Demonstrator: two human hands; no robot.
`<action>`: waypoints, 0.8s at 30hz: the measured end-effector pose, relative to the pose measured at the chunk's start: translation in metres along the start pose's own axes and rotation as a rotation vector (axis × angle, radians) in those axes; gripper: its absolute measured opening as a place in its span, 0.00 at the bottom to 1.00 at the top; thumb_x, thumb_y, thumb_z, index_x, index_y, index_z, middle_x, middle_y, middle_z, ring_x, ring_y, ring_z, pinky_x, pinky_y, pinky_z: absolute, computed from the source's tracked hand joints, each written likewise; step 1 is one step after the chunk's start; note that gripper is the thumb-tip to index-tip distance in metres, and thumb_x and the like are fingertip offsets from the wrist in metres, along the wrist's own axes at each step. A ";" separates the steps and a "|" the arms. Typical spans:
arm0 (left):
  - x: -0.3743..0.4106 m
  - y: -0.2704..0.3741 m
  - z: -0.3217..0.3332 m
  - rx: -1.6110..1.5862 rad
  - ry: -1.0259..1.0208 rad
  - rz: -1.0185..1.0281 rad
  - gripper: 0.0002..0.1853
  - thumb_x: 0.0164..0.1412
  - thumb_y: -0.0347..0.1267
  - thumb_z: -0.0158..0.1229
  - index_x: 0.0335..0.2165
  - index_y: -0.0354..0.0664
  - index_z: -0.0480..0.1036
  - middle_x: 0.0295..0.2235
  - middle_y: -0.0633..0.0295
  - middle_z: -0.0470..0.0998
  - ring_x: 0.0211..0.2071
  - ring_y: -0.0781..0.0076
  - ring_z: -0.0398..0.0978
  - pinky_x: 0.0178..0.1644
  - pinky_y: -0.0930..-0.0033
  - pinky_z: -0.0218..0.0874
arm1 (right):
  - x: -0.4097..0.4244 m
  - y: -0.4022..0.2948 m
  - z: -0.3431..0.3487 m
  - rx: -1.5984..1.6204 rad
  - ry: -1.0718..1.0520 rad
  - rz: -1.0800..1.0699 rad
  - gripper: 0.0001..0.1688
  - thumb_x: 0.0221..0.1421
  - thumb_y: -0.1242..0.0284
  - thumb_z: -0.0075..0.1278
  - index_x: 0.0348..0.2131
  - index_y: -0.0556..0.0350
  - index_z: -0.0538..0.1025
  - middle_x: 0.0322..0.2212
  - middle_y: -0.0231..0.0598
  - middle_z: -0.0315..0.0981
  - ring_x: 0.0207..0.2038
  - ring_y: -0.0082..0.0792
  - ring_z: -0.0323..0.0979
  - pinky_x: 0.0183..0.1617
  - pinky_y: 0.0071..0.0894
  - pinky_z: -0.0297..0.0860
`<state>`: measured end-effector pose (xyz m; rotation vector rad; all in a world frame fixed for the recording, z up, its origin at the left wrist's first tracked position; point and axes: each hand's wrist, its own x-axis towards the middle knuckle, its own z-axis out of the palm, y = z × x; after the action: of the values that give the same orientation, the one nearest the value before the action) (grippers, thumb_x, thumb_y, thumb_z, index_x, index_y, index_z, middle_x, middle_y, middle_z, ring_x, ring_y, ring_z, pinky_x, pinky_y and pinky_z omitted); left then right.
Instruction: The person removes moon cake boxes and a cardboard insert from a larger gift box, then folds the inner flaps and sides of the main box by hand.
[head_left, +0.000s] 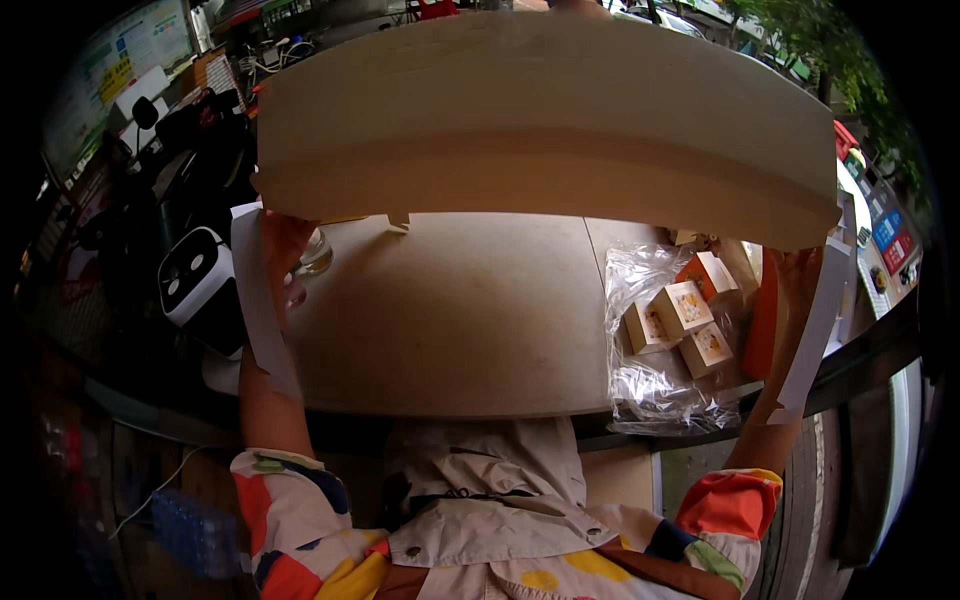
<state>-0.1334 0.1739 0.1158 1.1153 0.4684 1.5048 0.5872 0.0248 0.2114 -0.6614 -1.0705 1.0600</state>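
A large cardboard box blank (540, 112) is raised before me, spanning most of the width above the table. Its near edge has a crease, and narrow side flaps, a left one (262, 300) and a right one (814, 330), hang down along my forearms. My left hand (289, 236) grips the left lower corner, its fingers partly covered by the flap. At the right lower corner my right hand (796, 266) holds the board, with most of the fingers hidden behind it.
Below the board lies a pale tabletop (450, 322). Several small printed boxes (684, 307) rest on clear plastic wrap (645, 405) at the right. A white-and-black device (199, 281) and a glass jar (318, 253) stand left. Beyond is a parked scooter (187, 165).
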 end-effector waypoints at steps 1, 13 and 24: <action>0.008 0.021 0.028 -0.165 0.026 -0.158 0.31 0.61 0.46 0.52 0.51 0.30 0.64 0.46 0.46 0.73 0.50 0.56 0.71 0.53 0.55 0.67 | 0.011 -0.006 -0.003 0.003 -0.013 0.001 0.36 0.60 0.53 0.43 0.53 0.68 0.63 0.51 0.57 0.66 0.50 0.42 0.71 0.50 0.32 0.73; 0.033 0.082 0.055 0.011 -0.089 -0.136 0.33 0.63 0.51 0.47 0.50 0.29 0.65 0.46 0.45 0.74 0.49 0.57 0.73 0.52 0.59 0.68 | 0.052 -0.039 -0.002 0.012 -0.152 0.066 0.35 0.64 0.54 0.39 0.53 0.71 0.63 0.49 0.62 0.67 0.51 0.47 0.70 0.50 0.38 0.73; -0.073 -0.008 0.053 0.384 -0.008 -0.356 0.22 0.59 0.24 0.42 0.53 0.35 0.64 0.46 0.57 0.71 0.45 0.74 0.70 0.52 0.73 0.63 | -0.063 0.060 -0.006 -0.792 0.034 0.176 0.18 0.58 0.77 0.42 0.47 0.51 0.75 0.46 0.34 0.71 0.48 0.26 0.68 0.52 0.23 0.64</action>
<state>-0.0918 0.0934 0.1065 1.2519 0.9273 1.1235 0.5654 -0.0108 0.1348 -1.4192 -1.4242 0.7408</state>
